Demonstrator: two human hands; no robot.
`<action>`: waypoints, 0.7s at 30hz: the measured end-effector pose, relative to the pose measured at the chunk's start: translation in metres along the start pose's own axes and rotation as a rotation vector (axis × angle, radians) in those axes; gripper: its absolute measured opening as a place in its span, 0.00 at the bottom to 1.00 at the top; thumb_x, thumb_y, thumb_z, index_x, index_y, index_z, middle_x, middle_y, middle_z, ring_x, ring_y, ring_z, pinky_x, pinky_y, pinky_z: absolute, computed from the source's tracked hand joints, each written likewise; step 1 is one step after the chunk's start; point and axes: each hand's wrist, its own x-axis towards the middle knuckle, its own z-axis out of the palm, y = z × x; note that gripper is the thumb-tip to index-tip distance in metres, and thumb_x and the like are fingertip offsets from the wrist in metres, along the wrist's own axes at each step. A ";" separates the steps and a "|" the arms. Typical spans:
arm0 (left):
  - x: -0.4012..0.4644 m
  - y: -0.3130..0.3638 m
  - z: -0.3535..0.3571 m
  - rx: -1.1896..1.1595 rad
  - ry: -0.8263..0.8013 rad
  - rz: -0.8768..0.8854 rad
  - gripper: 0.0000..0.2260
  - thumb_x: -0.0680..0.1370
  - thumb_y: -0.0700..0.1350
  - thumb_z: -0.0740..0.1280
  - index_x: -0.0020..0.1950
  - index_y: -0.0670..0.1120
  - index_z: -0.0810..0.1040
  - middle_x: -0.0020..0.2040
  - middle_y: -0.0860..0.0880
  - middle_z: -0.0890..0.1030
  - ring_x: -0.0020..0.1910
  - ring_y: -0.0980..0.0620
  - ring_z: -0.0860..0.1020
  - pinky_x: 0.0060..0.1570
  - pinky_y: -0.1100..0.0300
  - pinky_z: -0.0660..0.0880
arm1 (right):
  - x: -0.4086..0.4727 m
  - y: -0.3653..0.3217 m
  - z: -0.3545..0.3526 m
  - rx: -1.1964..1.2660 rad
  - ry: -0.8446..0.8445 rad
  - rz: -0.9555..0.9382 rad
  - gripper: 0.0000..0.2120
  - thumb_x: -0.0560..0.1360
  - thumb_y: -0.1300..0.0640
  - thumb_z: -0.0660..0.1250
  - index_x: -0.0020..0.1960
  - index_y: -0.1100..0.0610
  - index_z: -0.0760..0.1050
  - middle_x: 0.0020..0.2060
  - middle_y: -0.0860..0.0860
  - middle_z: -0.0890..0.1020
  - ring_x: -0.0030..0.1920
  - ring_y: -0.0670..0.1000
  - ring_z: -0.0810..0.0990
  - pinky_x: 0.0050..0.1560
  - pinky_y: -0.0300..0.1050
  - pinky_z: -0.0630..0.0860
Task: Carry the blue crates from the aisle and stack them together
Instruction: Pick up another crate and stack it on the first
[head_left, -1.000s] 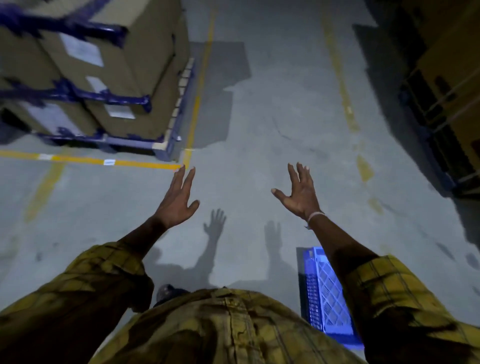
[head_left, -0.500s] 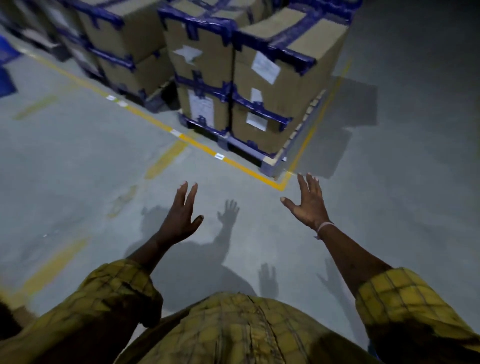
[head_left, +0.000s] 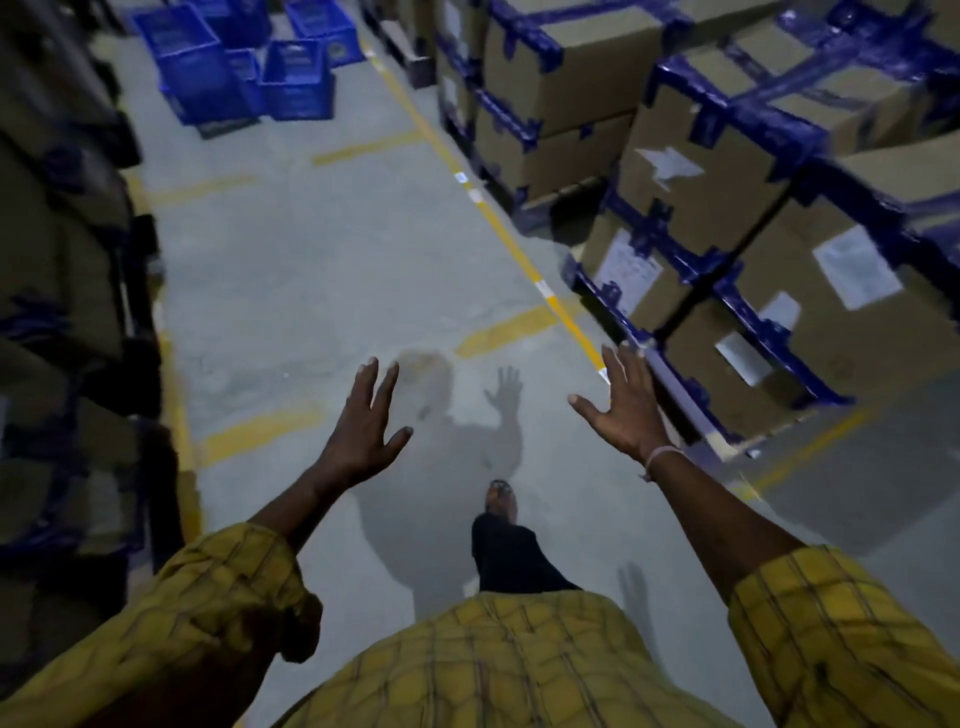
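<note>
Several blue plastic crates (head_left: 244, 67) stand clustered on the floor at the far end of the aisle, top left of the head view. My left hand (head_left: 363, 431) is stretched forward over the bare floor, fingers straight and spread, holding nothing. My right hand (head_left: 626, 410) reaches forward the same way, fingers spread and empty, a pale band on its wrist. Both hands are far from the crates. One foot (head_left: 501, 499) steps ahead between my arms.
Pallets of cardboard boxes (head_left: 727, 208) strapped with blue tape line the right side behind a yellow floor line (head_left: 519, 249). Dark shelving (head_left: 67, 312) with boxes runs along the left. The grey concrete aisle (head_left: 311, 260) lies between them, leading to the crates.
The view has swung left, from a blue crate at my feet, past the pallets, to looking down the aisle. The distant crates have come into sight. Both hands stay open and raised.
</note>
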 end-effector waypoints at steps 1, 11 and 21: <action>0.013 -0.009 -0.006 0.001 0.012 -0.020 0.41 0.80 0.57 0.65 0.84 0.53 0.43 0.84 0.46 0.40 0.82 0.47 0.38 0.79 0.44 0.51 | 0.027 -0.009 0.004 -0.001 -0.016 -0.021 0.46 0.74 0.32 0.65 0.82 0.45 0.46 0.82 0.49 0.46 0.81 0.52 0.40 0.79 0.57 0.47; 0.166 -0.077 -0.082 0.158 0.084 -0.178 0.37 0.80 0.65 0.55 0.83 0.56 0.44 0.83 0.48 0.37 0.82 0.45 0.36 0.79 0.41 0.46 | 0.283 -0.110 0.022 -0.046 -0.148 -0.250 0.45 0.74 0.33 0.66 0.82 0.47 0.48 0.81 0.49 0.46 0.81 0.53 0.40 0.79 0.60 0.48; 0.283 -0.181 -0.141 0.098 0.186 -0.343 0.37 0.79 0.66 0.54 0.84 0.55 0.43 0.82 0.49 0.33 0.81 0.46 0.33 0.79 0.44 0.40 | 0.489 -0.235 0.065 -0.076 -0.235 -0.412 0.47 0.72 0.27 0.60 0.82 0.45 0.46 0.81 0.48 0.44 0.80 0.51 0.37 0.79 0.58 0.44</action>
